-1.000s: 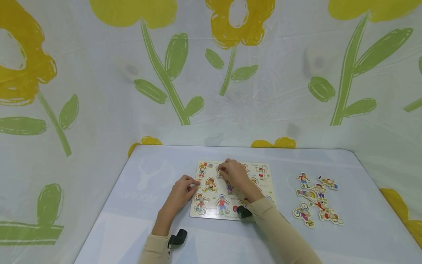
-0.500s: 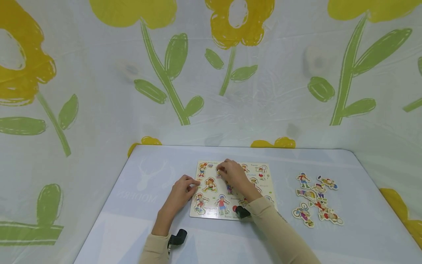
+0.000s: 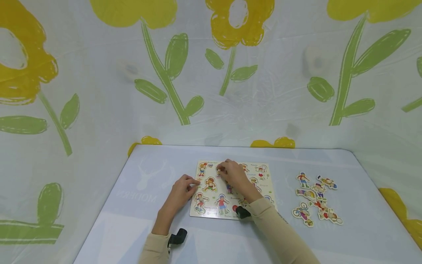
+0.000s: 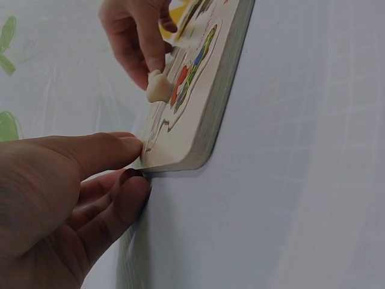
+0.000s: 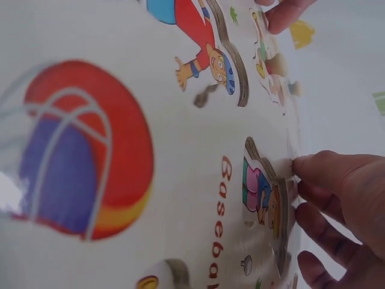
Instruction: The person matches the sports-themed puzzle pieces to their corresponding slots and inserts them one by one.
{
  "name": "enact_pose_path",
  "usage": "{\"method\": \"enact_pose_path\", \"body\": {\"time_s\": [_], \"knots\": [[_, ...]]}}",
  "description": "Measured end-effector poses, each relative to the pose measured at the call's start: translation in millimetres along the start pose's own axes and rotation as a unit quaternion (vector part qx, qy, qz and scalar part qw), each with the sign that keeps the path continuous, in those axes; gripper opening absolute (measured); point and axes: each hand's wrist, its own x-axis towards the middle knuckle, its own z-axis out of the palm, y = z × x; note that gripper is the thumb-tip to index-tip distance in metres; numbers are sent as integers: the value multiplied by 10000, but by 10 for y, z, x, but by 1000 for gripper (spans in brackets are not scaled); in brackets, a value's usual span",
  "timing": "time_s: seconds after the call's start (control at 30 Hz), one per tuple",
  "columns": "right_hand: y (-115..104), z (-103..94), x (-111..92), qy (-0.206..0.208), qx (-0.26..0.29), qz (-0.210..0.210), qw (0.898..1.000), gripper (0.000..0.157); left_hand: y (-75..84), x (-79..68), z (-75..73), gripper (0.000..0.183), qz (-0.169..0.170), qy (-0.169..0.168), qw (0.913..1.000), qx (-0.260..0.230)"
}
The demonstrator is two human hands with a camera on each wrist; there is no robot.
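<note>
A wooden peg puzzle board (image 3: 211, 214) with printed sport figures and words lies on the table. My left hand (image 3: 180, 190) grips its left edge; in the left wrist view the thumb-side fingers meet the board's corner (image 4: 180, 158). Over the board's upper left part, my right hand (image 3: 233, 174) pinches a small puzzle piece (image 3: 218, 173), mostly hidden by the fingers. A pale round knob (image 4: 159, 88) shows by those fingertips in the left wrist view. In the right wrist view, the right fingers reach down beyond a printed child figure (image 5: 255, 186) in its cut-out.
Several loose figure pieces (image 3: 319, 190) lie in an overlapping cluster right of the board. Other pieces, such as a runner (image 3: 210, 184) and a roller skater (image 3: 222, 204), sit in the board. A flower-print curtain (image 3: 211, 110) rises behind the table (image 3: 132, 220).
</note>
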Motion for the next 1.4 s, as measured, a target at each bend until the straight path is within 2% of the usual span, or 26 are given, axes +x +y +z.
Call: {"method": "enact_pose_path", "body": {"time_s": [0.27, 0.47, 0.7, 0.97, 1.07, 1.27, 1.4], "knots": [[55, -33, -69, 3, 367, 121, 9993, 21, -4, 5, 8, 18, 27, 23, 10000, 0], [106, -70, -140, 183, 350, 114, 9992, 17, -12, 2, -5, 18, 75, 7, 10000, 2], [191, -166, -218, 92, 416, 138, 9990, 20, -17, 8, -1, 17, -25, 8, 10000, 5], [358, -296, -361, 15, 288, 312, 9991, 22, -30, 8, 13, 17, 76, 62, 9999, 50], [427, -337, -421, 123, 211, 300, 9992, 22, -22, 9, 13, 17, -16, 33, 10000, 19], [573, -446, -554, 490, 49, 117, 9987, 18, -8, 2, 6, 17, 57, 48, 10000, 26], [653, -534, -636, 623, -63, 251, 9977, 21, 0, -1, 0, 17, 121, 69, 9999, 3]]}}
